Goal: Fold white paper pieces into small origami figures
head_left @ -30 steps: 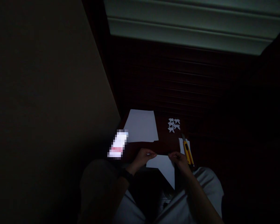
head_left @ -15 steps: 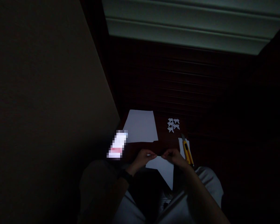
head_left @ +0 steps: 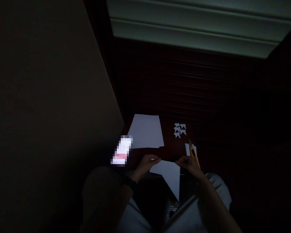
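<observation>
Low over my lap is a folded sheet of white paper, straight along its far edge and tapering to a point toward me. My left hand pinches its far left part between thumb and fingers. At the far right corner, my right hand has its thumb and fingertips closed on the paper. Just beyond my right hand lies a yellow box cutter on some small white paper pieces.
A stack of white paper lies at the back left of the dark table. Several small folded paper shapes sit to its right. A phone with a lit, blurred screen is at the left edge, near the wall.
My right hand has slid right along the paper's far edge to its corner, away from my left hand. My left hand has shifted slightly left.
</observation>
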`<state>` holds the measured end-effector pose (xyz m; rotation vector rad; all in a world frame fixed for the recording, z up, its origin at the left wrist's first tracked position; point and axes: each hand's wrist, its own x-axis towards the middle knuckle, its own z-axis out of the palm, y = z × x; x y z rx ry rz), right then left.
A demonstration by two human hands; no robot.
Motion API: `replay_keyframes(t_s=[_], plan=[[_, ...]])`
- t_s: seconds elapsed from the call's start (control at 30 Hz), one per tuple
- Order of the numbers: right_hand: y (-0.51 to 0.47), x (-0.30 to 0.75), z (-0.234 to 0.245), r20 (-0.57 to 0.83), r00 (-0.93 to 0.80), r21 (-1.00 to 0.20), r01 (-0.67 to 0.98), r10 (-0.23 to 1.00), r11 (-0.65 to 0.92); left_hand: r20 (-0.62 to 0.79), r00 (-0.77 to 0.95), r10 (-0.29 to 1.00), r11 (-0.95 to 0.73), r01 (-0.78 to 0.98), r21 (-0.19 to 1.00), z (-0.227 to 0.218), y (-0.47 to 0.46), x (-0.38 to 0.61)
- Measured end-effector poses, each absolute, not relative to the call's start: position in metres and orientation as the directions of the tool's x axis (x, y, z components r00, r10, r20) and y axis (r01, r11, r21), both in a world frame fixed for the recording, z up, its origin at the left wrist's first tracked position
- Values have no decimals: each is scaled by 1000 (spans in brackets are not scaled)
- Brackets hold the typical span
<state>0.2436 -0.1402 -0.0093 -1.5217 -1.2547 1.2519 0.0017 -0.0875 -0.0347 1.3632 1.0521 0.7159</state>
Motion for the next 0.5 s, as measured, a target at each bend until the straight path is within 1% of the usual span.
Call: replay_keyframes(t_s=[0.07,0.13,0.17,0.2,0.23,0.27,0.3,0.33,0.37,0.4,0.43,0.5], plan=[[-144,255,-6,-236,33,-949,208,971,-237,-136,377,916,79,162,984,-35,-87,1],[-146,268,-3,-224,105,-932,269,969,-244,-112,350,930,58,162,985,-36,-86,0],[-147,273,-2,-173,213,-908,344,962,-240,-111,341,934,59,160,985,-37,-85,0],[-147,278,-2,-71,344,-860,454,936,-232,-114,332,936,64,158,985,-37,-85,0],[-147,282,-2,35,445,-769,584,895,-261,-117,319,940,69,158,985,-37,-85,0],[-147,285,-2,126,509,-653,689,852,-315,-121,304,945,75,159,984,-37,-85,-1],[-147,286,-4,192,534,-533,761,823,-370,-126,292,948,81,161,984,-37,-84,-1],[-146,286,-6,229,541,-421,805,810,-419,-130,282,951,86,163,983,-37,-84,-1],[-146,285,-9,240,536,-328,829,809,-453,-132,276,952,88,165,982,-37,-84,-1],[-146,283,-12,237,529,-258,843,815,-472,-132,274,952,89,165,982,-36,-83,-1],[-147,280,-15,228,523,-208,850,821,-484,-131,278,952,87,164,983,-36,-83,-1],[-148,276,-22,208,519,-153,854,829,-497,-119,291,949,71,170,983,-35,-80,-2]])
